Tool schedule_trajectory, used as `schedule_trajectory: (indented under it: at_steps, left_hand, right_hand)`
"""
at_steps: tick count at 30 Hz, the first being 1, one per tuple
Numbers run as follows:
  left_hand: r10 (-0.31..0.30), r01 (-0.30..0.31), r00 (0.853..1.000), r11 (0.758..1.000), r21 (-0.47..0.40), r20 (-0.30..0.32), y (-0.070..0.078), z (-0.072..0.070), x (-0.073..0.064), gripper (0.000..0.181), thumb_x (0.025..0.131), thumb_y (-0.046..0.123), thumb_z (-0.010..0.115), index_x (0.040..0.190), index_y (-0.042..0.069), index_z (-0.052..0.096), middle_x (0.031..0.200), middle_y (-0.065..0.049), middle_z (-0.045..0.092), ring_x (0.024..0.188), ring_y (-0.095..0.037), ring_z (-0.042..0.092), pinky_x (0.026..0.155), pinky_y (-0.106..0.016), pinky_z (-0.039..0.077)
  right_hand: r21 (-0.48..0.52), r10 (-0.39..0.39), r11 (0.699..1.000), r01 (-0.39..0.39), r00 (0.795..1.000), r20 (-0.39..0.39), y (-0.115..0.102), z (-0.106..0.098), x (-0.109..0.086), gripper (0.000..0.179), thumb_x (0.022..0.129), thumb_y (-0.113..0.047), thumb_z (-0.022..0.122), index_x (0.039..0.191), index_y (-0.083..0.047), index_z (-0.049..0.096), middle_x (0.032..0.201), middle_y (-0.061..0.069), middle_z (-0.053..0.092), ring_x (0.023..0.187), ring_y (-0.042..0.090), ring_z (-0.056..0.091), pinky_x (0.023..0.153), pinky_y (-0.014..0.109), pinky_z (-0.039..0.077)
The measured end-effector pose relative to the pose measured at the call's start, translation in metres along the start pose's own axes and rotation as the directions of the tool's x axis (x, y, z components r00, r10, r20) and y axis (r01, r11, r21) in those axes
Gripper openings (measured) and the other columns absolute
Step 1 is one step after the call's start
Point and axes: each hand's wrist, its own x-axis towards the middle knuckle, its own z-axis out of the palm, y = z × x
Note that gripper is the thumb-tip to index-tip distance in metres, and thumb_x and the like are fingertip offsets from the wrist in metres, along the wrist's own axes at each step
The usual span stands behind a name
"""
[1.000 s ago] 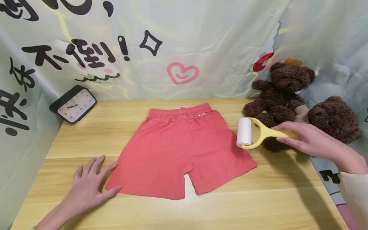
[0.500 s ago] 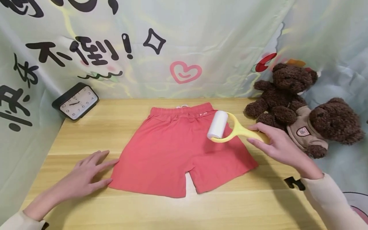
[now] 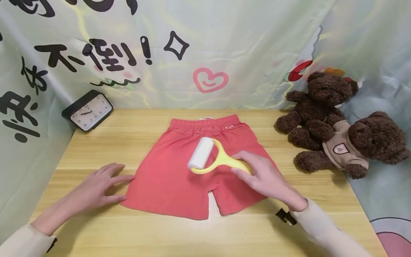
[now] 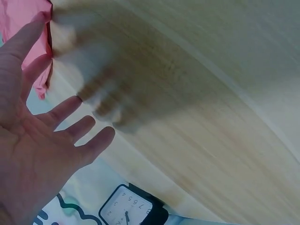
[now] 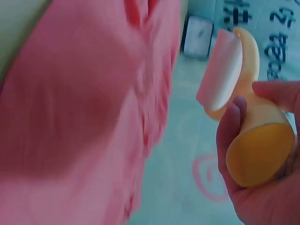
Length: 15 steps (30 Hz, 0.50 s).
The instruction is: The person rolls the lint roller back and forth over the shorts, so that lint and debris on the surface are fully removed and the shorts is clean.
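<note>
Red shorts (image 3: 167, 178) lie spread out on the wooden table, waistband toward the back wall. Over their middle, my right hand (image 3: 264, 175) grips the yellow handle of a lint roller (image 3: 223, 160). Its white roll (image 3: 201, 153) points to the left; the right wrist view shows the lint roller (image 5: 255, 154) raised off the cloth. My left hand (image 3: 93, 187) rests at the lower left corner of the shorts, its fingers spread. In the left wrist view, the thumb and index finger of the left hand (image 4: 42, 140) touch the edge of the fabric (image 4: 30, 28).
A black-framed clock (image 3: 88, 110) stands at the back left of the wooden table (image 3: 144, 235). Two brown teddy bears sit at the right: one upright (image 3: 314, 103), one lying in a beige shirt (image 3: 341, 148). Printed cloth (image 3: 250, 53) hangs behind.
My right hand has carried the lint roller leftward from beside the teddy bears to above the middle of the shorts. My left hand has stayed at the left leg; the view has shifted slightly.
</note>
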Motion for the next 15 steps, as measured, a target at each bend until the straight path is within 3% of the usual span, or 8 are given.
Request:
schedule_trajectory:
  at_steps: [8, 15]
  left_hand:
    - [0.015, -0.014, 1.0, 0.999, 0.046, -0.018, -0.002, -0.001, 0.006, 0.074, 0.081, 0.045, 0.097, 0.146, 0.022, 0.07, 0.145, -0.023, 0.058, 0.133, -0.05, 0.054, 0.095, -0.078, 0.047]
    - [0.01, -0.012, 0.996, 1.0, 0.028, 0.084, -0.003, -0.011, 0.018, 0.096, 0.08, 0.06, 0.094, 0.162, 0.027, 0.055, 0.161, -0.024, 0.045, 0.144, -0.052, 0.042, 0.097, -0.087, 0.04]
  right_hand:
    - [0.1, -0.027, 0.995, 0.017, 0.995, 0.099, -0.033, 0.056, 0.013, 0.029, 0.102, -0.024, 0.081, 0.128, -0.029, 0.071, 0.093, -0.016, 0.06, 0.071, 0.008, 0.054, 0.059, 0.029, 0.049]
    - [0.09, -0.126, 0.989, 0.116, 0.985, 0.117, -0.054, 0.099, 0.026, 0.027, 0.103, -0.024, 0.079, 0.128, -0.019, 0.07, 0.1, -0.013, 0.062, 0.076, 0.006, 0.052, 0.063, 0.024, 0.047]
